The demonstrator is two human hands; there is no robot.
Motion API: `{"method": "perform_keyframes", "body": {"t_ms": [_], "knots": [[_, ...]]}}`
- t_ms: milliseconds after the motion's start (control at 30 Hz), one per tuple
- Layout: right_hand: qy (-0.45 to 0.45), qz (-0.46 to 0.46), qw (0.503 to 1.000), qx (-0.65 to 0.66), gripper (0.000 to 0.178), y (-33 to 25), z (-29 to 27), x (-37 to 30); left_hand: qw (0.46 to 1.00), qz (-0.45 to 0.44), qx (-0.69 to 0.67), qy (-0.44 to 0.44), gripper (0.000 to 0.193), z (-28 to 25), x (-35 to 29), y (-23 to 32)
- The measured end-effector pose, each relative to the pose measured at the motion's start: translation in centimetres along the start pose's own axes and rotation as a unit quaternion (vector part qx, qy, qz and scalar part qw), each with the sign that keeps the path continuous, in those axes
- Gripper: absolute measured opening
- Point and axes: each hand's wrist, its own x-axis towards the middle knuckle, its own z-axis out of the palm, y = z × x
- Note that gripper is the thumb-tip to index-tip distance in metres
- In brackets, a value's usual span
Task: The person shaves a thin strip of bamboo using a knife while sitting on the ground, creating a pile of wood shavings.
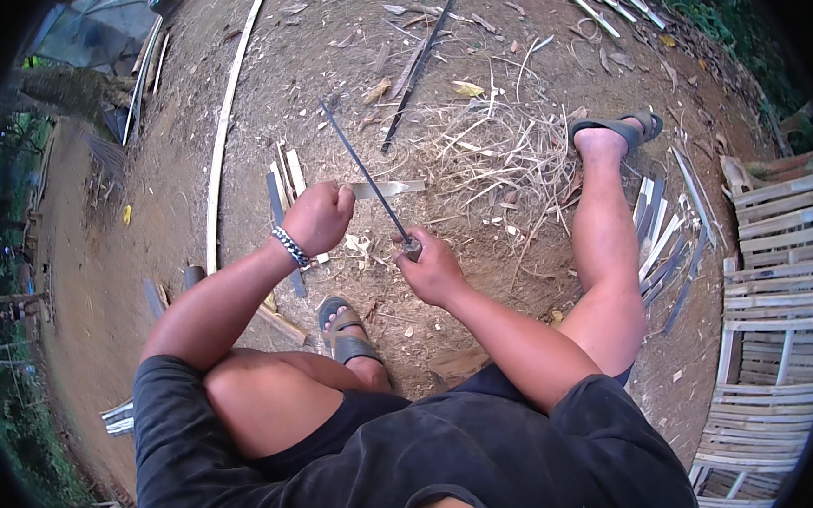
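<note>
My right hand (431, 270) is closed around the handle of a long, dark knife (361, 165), its narrow blade slanting up and away to the left. In my left hand (319, 219), which wears a chain bracelet (291, 246), a short flat pale bamboo strip (409, 188) is gripped and sticks out to the right. The blade crosses over the strip; whether they touch I cannot tell. My left fingers hide the strip's near end.
Thin curled shavings (505, 158) lie heaped ahead. Split bamboo pieces (659, 232) are beside my right leg, others (288, 174) beyond my left hand. A long pale pole (232, 113) lies at left, a dark strip (420, 69) ahead. At right stands a slatted bamboo frame (776, 305).
</note>
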Motion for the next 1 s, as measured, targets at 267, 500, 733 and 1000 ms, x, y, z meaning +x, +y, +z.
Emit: {"method": "perform_keyframes", "body": {"t_ms": [267, 500, 733, 1000], "knots": [[-0.017, 0.037, 0.997, -0.058, 0.031, -0.8, 1.2, 0.6, 1.000, 0.000, 0.012, -0.001, 0.044, 1.1, -2.0, 1.4], [-0.050, 0.054, 0.994, -0.075, 0.037, -0.7, -0.3, 1.4, 0.998, 0.056, 0.011, 0.027, 0.045, 1.7, -2.2, 1.9], [-0.006, 0.009, 1.000, -0.027, 0.027, 0.1, 0.1, 1.0, 0.998, 0.049, 0.030, -0.023, 0.043, 1.7, -2.2, 3.0], [-0.055, 0.040, 0.997, -0.031, 0.018, -3.0, -0.2, 1.2, 0.999, 0.027, 0.034, 0.031, 0.042, 1.4, -1.5, 1.2]]}}
